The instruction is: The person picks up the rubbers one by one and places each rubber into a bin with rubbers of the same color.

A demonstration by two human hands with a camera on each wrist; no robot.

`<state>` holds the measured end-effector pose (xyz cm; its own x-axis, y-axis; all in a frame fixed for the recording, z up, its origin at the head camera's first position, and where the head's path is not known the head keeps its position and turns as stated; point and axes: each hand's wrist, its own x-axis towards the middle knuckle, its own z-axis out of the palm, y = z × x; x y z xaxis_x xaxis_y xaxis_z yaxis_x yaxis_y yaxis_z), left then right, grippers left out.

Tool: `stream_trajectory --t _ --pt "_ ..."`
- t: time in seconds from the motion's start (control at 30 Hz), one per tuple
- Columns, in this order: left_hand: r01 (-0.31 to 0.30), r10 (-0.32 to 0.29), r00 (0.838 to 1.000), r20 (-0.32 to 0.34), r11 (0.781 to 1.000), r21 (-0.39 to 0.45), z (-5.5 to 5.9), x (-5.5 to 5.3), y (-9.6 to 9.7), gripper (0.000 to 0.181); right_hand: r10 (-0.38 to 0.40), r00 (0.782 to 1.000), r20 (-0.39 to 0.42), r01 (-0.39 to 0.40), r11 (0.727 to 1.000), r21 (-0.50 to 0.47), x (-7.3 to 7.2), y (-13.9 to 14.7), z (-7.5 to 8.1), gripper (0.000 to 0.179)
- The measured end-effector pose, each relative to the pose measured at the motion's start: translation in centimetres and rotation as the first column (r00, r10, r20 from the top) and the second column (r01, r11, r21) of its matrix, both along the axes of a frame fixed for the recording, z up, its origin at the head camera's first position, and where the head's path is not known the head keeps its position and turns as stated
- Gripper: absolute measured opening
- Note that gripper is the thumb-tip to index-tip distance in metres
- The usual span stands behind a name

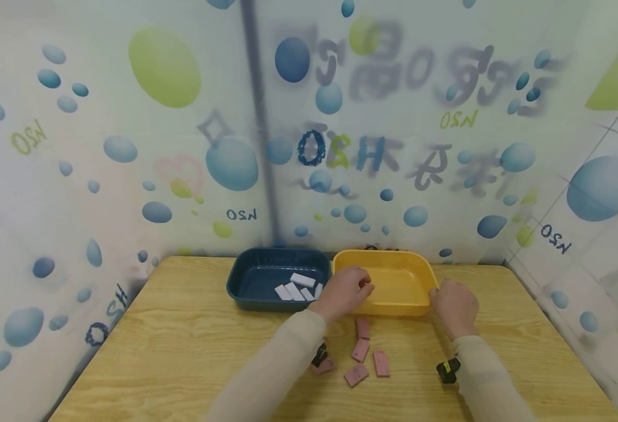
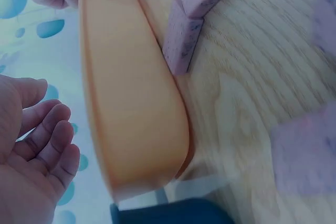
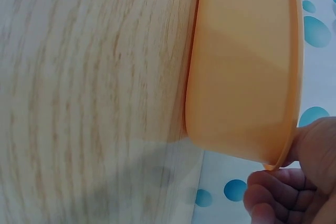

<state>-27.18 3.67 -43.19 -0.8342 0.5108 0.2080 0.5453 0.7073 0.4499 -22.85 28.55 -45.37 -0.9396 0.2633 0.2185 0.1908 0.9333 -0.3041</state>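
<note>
Tray (image 1: 399,308), yellow, pinched in right grip (image 1: 455,306); corner hidden behind loose, empty left grip (image 1: 345,290); below it, part-covered pink block (image 1: 327,366).

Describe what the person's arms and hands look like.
Both sleeves are long, plain and cream. The left hand and right hand wear no gloves. A small black device shows by the left sleeve, another with a yellow mark by the right.

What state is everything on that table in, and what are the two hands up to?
Blue tray: upright, uncovered.
White blocks: lying inside the blue tray.
Yellow tray: upright, uncovered.
Pink blocks: on the table, outside both trays.
Left hand: fingers loosely bent, holding nothing.
Right hand: pinching the yellow tray's rim.
</note>
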Motion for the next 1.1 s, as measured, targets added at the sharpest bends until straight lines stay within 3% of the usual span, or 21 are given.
stream_trajectory --t 0.27,0.47,0.67,0.9,0.97,1.1 --pt "0.038 -0.037 0.998 -0.052 0.999 0.006 0.6 0.8 -1.8 0.023 -0.005 1.000 -0.017 0.005 1.000 -0.011 -0.3 0.3 -0.3 0.038" --pt "0.067 -0.068 0.989 -0.135 0.998 -0.016 0.4 1.0 -2.9 0.028 0.002 1.000 -0.020 -0.002 1.000 -0.020 -0.4 0.3 -0.3 0.038" --pt "0.100 -0.105 0.979 -0.175 0.994 -0.037 0.3 1.8 -4.3 0.015 0.004 1.000 -0.008 -0.004 1.000 -0.027 -0.3 0.2 -0.2 0.037" --pt "0.166 -0.195 0.936 -0.291 0.978 -0.122 -0.9 2.9 -6.2 0.003 0.000 1.000 -0.002 0.000 1.000 -0.031 -0.3 0.2 -0.4 0.037" --pt "0.173 -0.204 0.936 -0.287 0.976 -0.130 -1.2 3.3 -6.8 0.001 0.001 1.000 -0.001 -0.001 1.000 -0.027 -0.3 0.3 -0.4 0.037" --pt "0.173 -0.207 0.953 -0.221 0.972 -0.161 -1.8 3.9 -7.9 0.009 0.006 1.000 0.001 -0.006 1.000 -0.024 -0.3 0.4 -0.5 0.036"
